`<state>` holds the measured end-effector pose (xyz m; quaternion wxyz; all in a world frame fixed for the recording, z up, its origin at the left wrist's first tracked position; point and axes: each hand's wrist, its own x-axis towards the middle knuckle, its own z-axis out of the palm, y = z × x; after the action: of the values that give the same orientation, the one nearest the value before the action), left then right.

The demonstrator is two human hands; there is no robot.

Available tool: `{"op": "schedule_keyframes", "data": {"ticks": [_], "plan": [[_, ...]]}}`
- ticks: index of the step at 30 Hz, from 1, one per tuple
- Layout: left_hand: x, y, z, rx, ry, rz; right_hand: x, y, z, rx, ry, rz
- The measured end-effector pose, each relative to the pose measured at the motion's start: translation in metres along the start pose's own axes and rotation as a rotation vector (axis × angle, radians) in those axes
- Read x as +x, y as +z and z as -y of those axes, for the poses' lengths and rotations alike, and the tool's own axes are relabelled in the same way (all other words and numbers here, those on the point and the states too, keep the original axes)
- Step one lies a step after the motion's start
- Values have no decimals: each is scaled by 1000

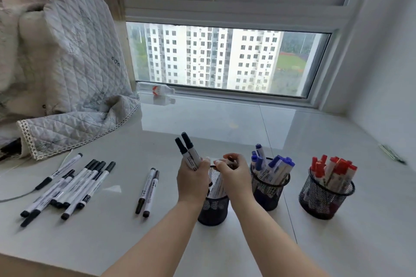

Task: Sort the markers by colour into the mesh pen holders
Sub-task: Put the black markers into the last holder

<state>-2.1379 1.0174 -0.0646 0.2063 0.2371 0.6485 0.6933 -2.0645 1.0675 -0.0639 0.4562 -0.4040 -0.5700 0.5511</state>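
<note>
I judge the sort mostly done: blue markers fill the middle black mesh holder and red ones the right black mesh holder. My left hand grips two black-capped white markers above the left black mesh holder, my right hand pinches one into it, and more black markers lie loose on the glossy white surface.

Two bare forearms come up from about six o'clock, no sleeve showing on either. The left hand and right hand wear no rings, watch or gloves that I can make out (the nails look short and plain).
</note>
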Motion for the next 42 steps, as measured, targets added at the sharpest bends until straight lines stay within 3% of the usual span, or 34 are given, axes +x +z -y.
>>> {"op": "schedule_keyframes", "data": {"ticks": [8,14,18,21,24,28,30,34,38,42], "plan": [[-1,-5,-2,169,198,30,10,-7,15,-260,-127,76],[2,-15,-1,401,275,118,4,-4,20,-432,-111,165],[3,-24,-4,541,345,152,0,-5,21,-443,-92,179],[-4,-31,-5,536,487,123,-1,-5,21,-475,-101,187],[-7,-35,-3,673,613,150,-1,-6,21,-476,-82,194],[-5,-40,-5,707,594,231,-4,-5,27,-498,-67,205],[-6,-46,-9,648,579,245,-9,-2,32,-549,-179,125],[-6,-75,-11,570,558,205,-35,24,51,-547,-595,-67],[8,-123,0,770,506,133,-61,69,58,-544,-825,103],[32,-188,14,950,392,42,-73,110,36,-554,-701,380]]}}
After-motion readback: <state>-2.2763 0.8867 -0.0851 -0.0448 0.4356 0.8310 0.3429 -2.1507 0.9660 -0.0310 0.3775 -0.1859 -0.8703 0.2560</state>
